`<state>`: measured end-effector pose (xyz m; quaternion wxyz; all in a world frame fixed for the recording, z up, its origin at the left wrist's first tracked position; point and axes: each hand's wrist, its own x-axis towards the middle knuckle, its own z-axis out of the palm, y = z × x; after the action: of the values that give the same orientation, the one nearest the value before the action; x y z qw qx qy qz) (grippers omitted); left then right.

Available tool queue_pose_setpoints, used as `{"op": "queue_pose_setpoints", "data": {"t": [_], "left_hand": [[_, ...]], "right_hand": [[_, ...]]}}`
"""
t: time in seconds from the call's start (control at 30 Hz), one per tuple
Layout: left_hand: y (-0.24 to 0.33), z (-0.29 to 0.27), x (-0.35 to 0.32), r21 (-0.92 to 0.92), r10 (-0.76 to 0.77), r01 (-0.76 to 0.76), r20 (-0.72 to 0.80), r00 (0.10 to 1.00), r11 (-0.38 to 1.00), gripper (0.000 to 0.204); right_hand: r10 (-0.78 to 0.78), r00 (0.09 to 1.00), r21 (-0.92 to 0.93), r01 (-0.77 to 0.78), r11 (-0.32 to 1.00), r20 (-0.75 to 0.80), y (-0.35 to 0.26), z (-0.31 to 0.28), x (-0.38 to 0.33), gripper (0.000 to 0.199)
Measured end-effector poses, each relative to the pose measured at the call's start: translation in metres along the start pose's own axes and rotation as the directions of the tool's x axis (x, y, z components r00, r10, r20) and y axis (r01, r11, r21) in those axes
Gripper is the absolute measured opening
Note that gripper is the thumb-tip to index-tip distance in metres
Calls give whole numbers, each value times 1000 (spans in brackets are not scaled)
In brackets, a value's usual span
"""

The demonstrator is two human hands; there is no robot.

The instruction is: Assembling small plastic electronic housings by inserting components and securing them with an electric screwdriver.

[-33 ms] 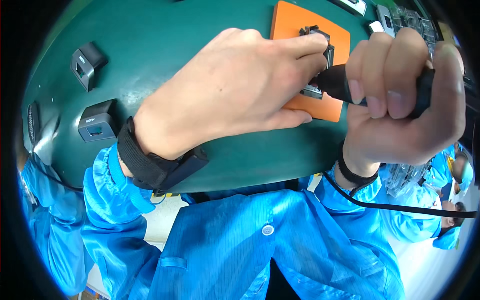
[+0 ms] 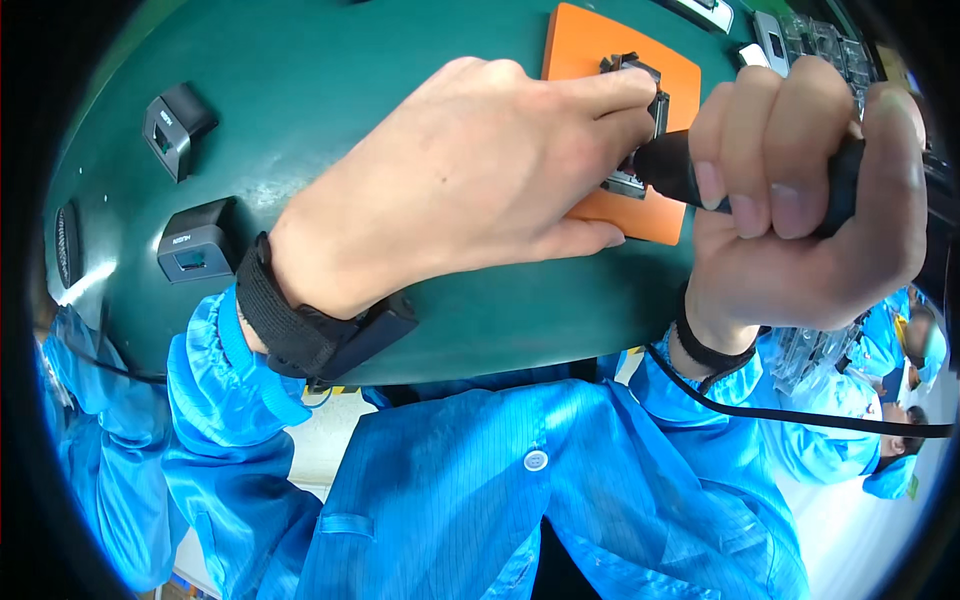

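- Gripping black tool (image 2: pixel 668 168) in right hand (image 2: pixel 805 185); clamped on it with curled fingers; tapering leftward, narrow end toward dark assembly (image 2: pixel 661 108); unable to make out tip, hidden close to left fingers.
- Laying left hand (image 2: pixel 470 170) back upward across centre; touching dark assembly with fingertips; keeping thumb apart from them, lower down, at near edge of orange pad (image 2: pixel 610 30); unable to say whether pinching assembly or only touching it.
- Locating dark assembly on orange pad, upper right of centre, just left of tool; partly covered by left hand; showing dark frame at top, metallic strip at lower end.
- Locating orange pad flat on green table (image 2: pixel 300 100).
- Noting at left of table: upper housing (image 2: pixel 178 130) and lower housing (image 2: pixel 198 242), both grey and black, each with small window; set apart from each other; lower near left wrist.
- Noting at upper right: grey device (image 2: pixel 770 38) beside clear plastic parts (image 2: pixel 825 40).
- Wearing blue coat (image 2: pixel 440 470); wearing black wristband (image 2: pixel 290 310) at left, black strap (image 2: pixel 715 350) at right; seeing black cable (image 2: pixel 850 421) from right wrist to right edge.
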<state>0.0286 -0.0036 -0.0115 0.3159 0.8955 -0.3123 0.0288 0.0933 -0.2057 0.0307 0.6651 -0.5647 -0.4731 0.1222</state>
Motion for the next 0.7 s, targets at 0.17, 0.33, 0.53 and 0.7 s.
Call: {"op": "queue_pose_setpoints", "data": {"t": [0.17,0.33,0.53,0.7], "left_hand": [[5,-3,0,67,37,-35,-32,999,997,45],[-15,-14,-5,21,75,-75,33,997,997,35],[-6,-35,4,402,344,-375,149,927,836,22],[27,-53,-6,-302,42,-73,-106,993,950,17]], "right_hand": [[-67,982,-32,62,998,-177,-3,24,0,32],[-132,933,-3,139,990,-336,-14,20,-6,28],[-183,676,-40,221,975,-714,-61,1,-55,22],[-185,558,-4,310,951,-809,-73,5,-90,14]]}}
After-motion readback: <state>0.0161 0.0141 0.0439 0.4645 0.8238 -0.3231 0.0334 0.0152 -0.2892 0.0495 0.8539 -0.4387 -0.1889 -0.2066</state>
